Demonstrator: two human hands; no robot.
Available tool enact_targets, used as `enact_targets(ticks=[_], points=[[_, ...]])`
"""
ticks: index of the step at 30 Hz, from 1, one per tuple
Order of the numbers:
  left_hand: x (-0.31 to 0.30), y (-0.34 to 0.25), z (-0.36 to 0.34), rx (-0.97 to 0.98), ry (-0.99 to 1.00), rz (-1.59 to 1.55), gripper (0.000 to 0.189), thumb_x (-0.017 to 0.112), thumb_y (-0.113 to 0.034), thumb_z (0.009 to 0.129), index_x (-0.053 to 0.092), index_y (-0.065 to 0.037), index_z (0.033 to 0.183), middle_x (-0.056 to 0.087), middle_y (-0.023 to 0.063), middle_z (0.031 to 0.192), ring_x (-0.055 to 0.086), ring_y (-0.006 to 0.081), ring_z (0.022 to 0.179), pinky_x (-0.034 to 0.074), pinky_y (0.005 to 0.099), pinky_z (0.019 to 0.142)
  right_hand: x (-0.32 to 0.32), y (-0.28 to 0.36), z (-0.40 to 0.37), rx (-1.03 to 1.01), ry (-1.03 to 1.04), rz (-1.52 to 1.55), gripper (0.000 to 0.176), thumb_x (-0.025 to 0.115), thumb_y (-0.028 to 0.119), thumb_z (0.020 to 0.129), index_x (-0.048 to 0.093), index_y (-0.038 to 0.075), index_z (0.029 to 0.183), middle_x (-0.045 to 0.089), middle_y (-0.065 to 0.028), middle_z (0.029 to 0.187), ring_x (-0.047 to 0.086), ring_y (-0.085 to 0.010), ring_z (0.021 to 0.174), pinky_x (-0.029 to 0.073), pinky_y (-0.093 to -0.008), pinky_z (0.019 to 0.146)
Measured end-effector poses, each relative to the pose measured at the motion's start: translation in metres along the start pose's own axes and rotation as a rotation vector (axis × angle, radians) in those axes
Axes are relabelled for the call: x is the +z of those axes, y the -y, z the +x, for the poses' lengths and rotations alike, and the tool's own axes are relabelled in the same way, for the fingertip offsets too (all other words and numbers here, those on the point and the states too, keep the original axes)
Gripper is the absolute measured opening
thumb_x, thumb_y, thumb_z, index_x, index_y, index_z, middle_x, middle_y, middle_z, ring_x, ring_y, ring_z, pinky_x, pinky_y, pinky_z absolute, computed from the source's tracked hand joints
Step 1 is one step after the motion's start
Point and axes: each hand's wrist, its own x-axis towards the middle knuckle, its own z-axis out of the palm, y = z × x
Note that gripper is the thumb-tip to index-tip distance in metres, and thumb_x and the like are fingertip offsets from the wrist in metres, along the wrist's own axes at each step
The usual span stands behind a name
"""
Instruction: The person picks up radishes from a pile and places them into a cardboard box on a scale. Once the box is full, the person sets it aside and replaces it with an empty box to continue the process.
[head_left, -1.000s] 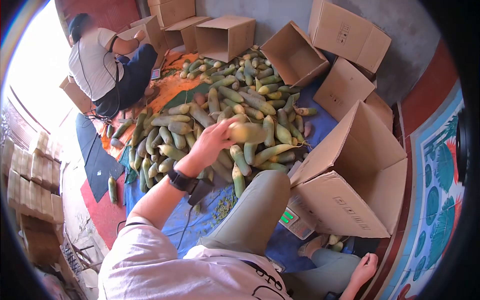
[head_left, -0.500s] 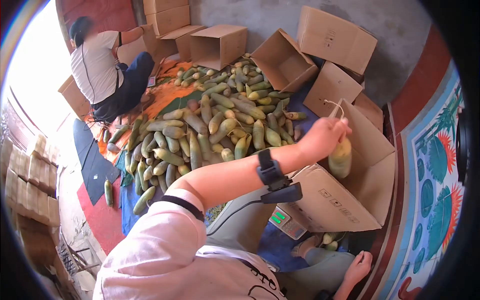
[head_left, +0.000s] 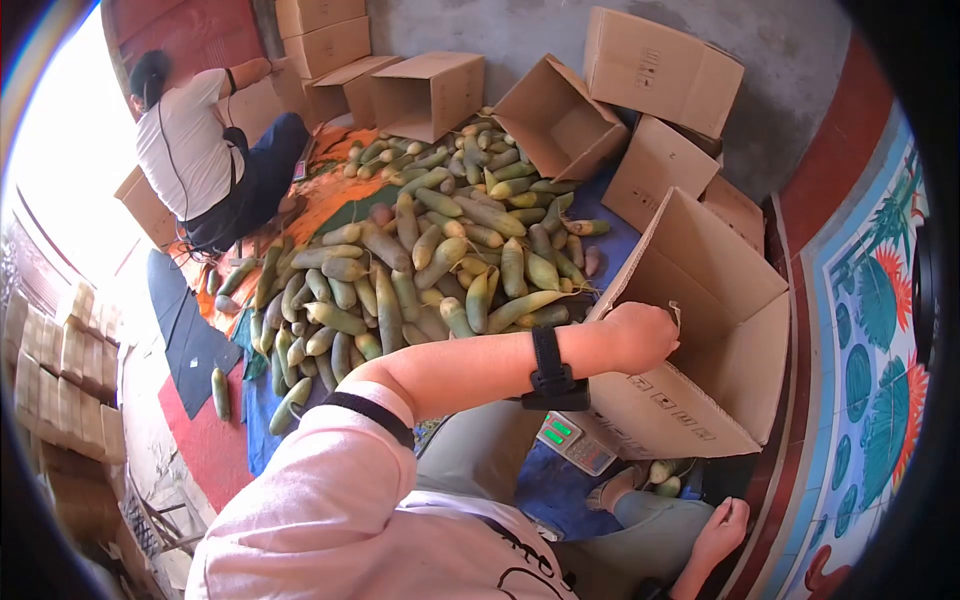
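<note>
My left hand [head_left: 643, 337], a black strap on its wrist, is closed at the near wall of an open cardboard box [head_left: 715, 410]. Its fingertips face into the box and are partly hidden; a pale bit shows beside them, and I cannot make out what they hold. No radish shows inside the visible part of the box. My right hand [head_left: 720, 532] rests curled by my knee, with a small dark spot between thumb and fingers. A large heap of green radishes [head_left: 440, 260] lies left of the box. Under the box's near edge sits a digital scale [head_left: 577, 441] with green digits.
A co-worker [head_left: 200, 150] sits at the far left by another box. Several cardboard boxes [head_left: 430, 95] line the grey wall. Stacked pale blocks [head_left: 70, 350] stand at left. A painted panel [head_left: 870, 370] runs along the right. A few radishes [head_left: 665, 480] lie beside my foot.
My left hand, holding a radish over the box before, has come down and toward me to the near wall. That radish no longer shows in the hand. My right hand has stayed put.
</note>
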Motion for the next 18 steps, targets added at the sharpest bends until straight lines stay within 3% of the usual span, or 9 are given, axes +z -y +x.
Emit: enact_targets(ticks=[8, 10, 15, 18], points=[[-0.009, -0.004, -0.013, -0.048, -0.093, -0.099, 0.022, 0.048, -0.019, 0.090, 0.062, -0.002, 0.084, 0.062, 0.0156, 0.088, 0.063, 0.0316, 0.078, 0.051, 0.0398, 0.065, -0.004, 0.000, 0.000, -0.043, 0.005, -0.026, 0.015, 0.051, 0.008, 0.087, 0.051, -0.006, 0.082, 0.050, -0.0200, 0.078, 0.051, -0.0364, 0.073, 0.042, -0.0409, 0.067], [-0.008, 0.001, -0.028, 0.094, -0.725, -0.508, 0.012, 0.053, -0.011, 0.086, 0.060, -0.001, 0.082, 0.060, 0.0168, 0.099, 0.061, 0.0308, 0.088, 0.050, 0.0378, 0.073, -0.005, 0.004, 0.001, -0.039, 0.008, -0.031, 0.015, 0.051, 0.008, 0.087, 0.051, -0.006, 0.082, 0.050, -0.0202, 0.077, 0.051, -0.0365, 0.073, 0.042, -0.0409, 0.067], [-0.017, 0.048, -0.072, -0.069, -0.984, -0.341, 0.009, 0.056, -0.009, 0.084, 0.058, -0.002, 0.090, 0.057, 0.0159, 0.111, 0.055, 0.0327, 0.101, 0.044, 0.0377, 0.087, -0.008, 0.007, 0.001, -0.014, 0.050, -0.046, 0.015, 0.051, 0.008, 0.088, 0.052, -0.005, 0.083, 0.050, -0.0204, 0.077, 0.051, -0.0367, 0.072, 0.041, -0.0407, 0.066], [-0.002, 0.102, -0.101, -0.286, -1.043, -0.302, 0.011, 0.057, -0.009, 0.084, 0.057, -0.002, 0.092, 0.058, 0.0163, 0.106, 0.056, 0.0343, 0.098, 0.045, 0.0383, 0.085, -0.008, 0.003, 0.002, -0.035, 0.058, -0.053, 0.014, 0.050, 0.008, 0.088, 0.052, -0.005, 0.083, 0.050, -0.0203, 0.077, 0.050, -0.0365, 0.072, 0.041, -0.0403, 0.066]])
